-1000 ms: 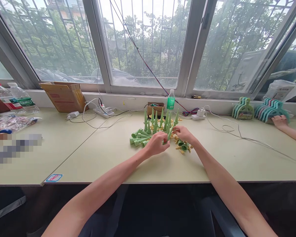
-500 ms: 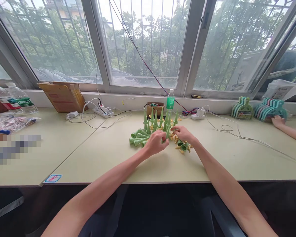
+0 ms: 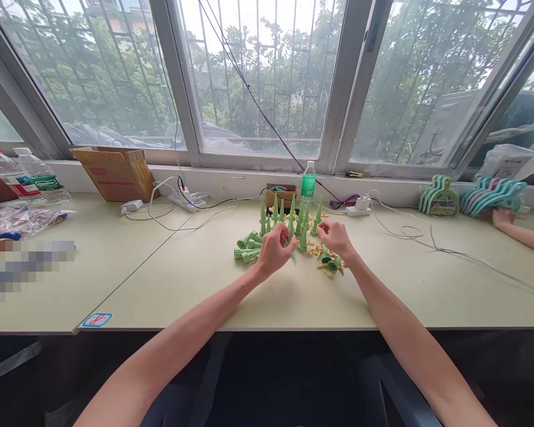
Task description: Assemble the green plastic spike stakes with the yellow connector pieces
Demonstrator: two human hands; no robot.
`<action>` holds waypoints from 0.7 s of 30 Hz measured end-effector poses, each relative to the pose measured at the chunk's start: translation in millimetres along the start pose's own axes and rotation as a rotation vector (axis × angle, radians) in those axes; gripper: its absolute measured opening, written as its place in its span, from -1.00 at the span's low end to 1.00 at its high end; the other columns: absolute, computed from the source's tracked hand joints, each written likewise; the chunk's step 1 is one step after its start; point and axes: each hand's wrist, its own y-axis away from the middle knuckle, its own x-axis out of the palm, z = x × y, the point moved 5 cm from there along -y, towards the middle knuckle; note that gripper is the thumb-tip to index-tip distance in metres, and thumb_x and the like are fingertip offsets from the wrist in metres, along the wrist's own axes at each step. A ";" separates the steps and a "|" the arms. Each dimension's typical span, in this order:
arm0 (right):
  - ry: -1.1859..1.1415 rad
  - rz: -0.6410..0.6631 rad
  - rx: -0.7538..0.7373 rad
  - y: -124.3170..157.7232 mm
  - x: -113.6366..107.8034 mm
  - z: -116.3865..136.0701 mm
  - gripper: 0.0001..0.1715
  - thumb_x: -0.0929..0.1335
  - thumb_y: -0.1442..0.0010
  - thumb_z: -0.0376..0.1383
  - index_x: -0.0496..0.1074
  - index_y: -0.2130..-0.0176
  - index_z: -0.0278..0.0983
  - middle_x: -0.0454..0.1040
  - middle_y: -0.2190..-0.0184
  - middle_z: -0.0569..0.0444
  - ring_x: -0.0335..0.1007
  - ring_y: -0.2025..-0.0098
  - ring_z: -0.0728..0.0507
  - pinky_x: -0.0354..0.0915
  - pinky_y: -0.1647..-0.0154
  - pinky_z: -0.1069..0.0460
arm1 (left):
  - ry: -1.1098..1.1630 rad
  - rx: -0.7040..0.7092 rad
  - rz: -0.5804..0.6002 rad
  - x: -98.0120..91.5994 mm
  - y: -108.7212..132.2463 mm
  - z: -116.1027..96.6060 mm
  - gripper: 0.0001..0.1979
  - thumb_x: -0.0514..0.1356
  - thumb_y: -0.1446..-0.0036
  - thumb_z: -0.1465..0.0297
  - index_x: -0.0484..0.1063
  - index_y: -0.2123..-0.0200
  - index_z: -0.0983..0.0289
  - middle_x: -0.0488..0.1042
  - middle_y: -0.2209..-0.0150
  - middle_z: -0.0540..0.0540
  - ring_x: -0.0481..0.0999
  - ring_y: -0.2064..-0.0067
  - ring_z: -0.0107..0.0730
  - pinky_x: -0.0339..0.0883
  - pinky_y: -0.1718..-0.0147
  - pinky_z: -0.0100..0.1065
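My left hand (image 3: 276, 248) is closed on a green plastic spike (image 3: 294, 256), whose narrow tip points down below the fingers. To the right, my right hand (image 3: 336, 238) has its fingers pinched together over the small yellow plastic pieces (image 3: 312, 250); whatever it holds is too small to make out. Several green spikes (image 3: 299, 222) stand point up just behind and between my hands. Hollow green tubes (image 3: 245, 254) lie in a pile left of my left hand, partly covered by it. Other green tubes (image 3: 333, 264) lie among yellow pieces in front of my right hand.
A small cardboard box (image 3: 281, 193) and a green-labelled bottle (image 3: 308, 179) stand behind the spikes. White cables (image 3: 420, 234) and a power strip (image 3: 189, 201) lie across the table. At right, another person's hand (image 3: 504, 218) touches turquoise hangers (image 3: 489, 198), beside green ones (image 3: 438, 198).
My left hand has drawn slightly left and up, with the spike now pointing down. A spike now stands uncovered between my hands. My right hand has shifted slightly right.
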 end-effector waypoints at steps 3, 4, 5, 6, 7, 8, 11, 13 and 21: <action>-0.025 -0.034 -0.074 2.7 -8.1 12.0 -0.76 0.27 -0.10 -0.27 0.41 0.53 -0.29 0.44 0.56 0.08 0.31 0.47 -0.05 0.16 0.40 0.10 | 0.055 -0.042 -0.003 -0.2 -0.5 2.2 -0.81 0.16 -0.11 0.33 0.19 0.25 0.22 0.34 0.46 -0.08 0.28 0.55 -0.56 0.19 0.54 -0.47; -0.034 0.005 -0.108 3.7 -8.0 16.1 -0.76 0.28 -0.07 -0.27 0.40 0.56 -0.29 0.42 0.59 0.09 0.28 0.49 -0.03 0.14 0.42 0.10 | 0.063 -0.051 -0.006 -0.3 -0.7 3.0 -0.79 0.17 -0.12 0.33 0.19 0.22 0.21 0.34 0.46 -0.08 0.29 0.55 -0.56 0.20 0.54 -0.47; -0.039 0.045 -0.133 4.7 -7.5 19.3 -0.75 0.29 -0.06 -0.26 0.39 0.58 -0.29 0.39 0.62 0.11 0.25 0.51 -0.02 0.12 0.45 0.10 | 0.067 -0.058 -0.008 -0.3 -0.9 3.7 -0.78 0.17 -0.12 0.33 0.19 0.20 0.21 0.35 0.45 -0.08 0.30 0.55 -0.56 0.21 0.54 -0.48; -0.040 0.100 -0.155 5.7 -5.9 21.5 -0.75 0.30 -0.05 -0.26 0.40 0.59 -0.30 0.37 0.63 0.12 0.23 0.52 -0.01 0.11 0.46 0.11 | 0.067 -0.064 -0.006 -0.2 -1.0 4.3 -0.77 0.17 -0.12 0.33 0.20 0.18 0.22 0.36 0.45 -0.07 0.32 0.54 -0.55 0.22 0.53 -0.48; -0.036 0.147 -0.175 6.6 -4.1 22.8 -0.75 0.31 -0.04 -0.25 0.41 0.59 -0.31 0.36 0.64 0.13 0.22 0.53 0.00 0.09 0.47 0.11 | 0.065 -0.071 -0.003 0.0 -1.1 5.0 -0.76 0.17 -0.12 0.33 0.20 0.17 0.22 0.37 0.44 -0.07 0.33 0.54 -0.55 0.22 0.53 -0.47; -0.026 0.192 -0.190 7.5 -1.9 23.1 -0.75 0.32 -0.03 -0.24 0.42 0.59 -0.31 0.35 0.64 0.13 0.21 0.53 0.01 0.08 0.49 0.12 | 0.060 -0.078 0.003 0.3 -1.2 5.6 -0.75 0.17 -0.11 0.34 0.21 0.15 0.22 0.38 0.43 -0.06 0.34 0.54 -0.54 0.23 0.53 -0.47; 0.013 0.301 -0.215 9.2 4.9 20.5 -0.74 0.34 -0.03 -0.23 0.45 0.58 -0.32 0.32 0.65 0.15 0.16 0.55 0.03 0.04 0.53 0.13 | 0.025 -0.101 0.043 1.9 -0.8 7.6 -0.74 0.17 -0.11 0.34 0.25 0.13 0.25 0.39 0.45 -0.04 0.34 0.53 -0.51 0.24 0.51 -0.44; 0.034 0.345 -0.216 9.7 7.5 18.2 -0.72 0.34 -0.04 -0.22 0.46 0.59 -0.32 0.31 0.66 0.16 0.14 0.57 0.04 0.02 0.55 0.13 | -0.012 -0.111 0.081 3.5 0.2 9.1 -0.75 0.17 -0.10 0.35 0.28 0.14 0.26 0.39 0.48 -0.04 0.34 0.53 -0.49 0.23 0.49 -0.42; 0.124 0.379 -0.144 8.0 1.1 12.4 -0.79 0.35 -0.02 -0.29 0.52 0.57 -0.31 0.37 0.62 0.12 0.17 0.54 0.03 0.04 0.53 0.12 | -0.118 -0.029 0.258 14.2 6.5 13.7 -0.86 0.14 -0.02 0.41 0.17 0.41 0.24 0.28 0.52 -0.06 0.25 0.53 -0.51 0.09 0.55 -0.43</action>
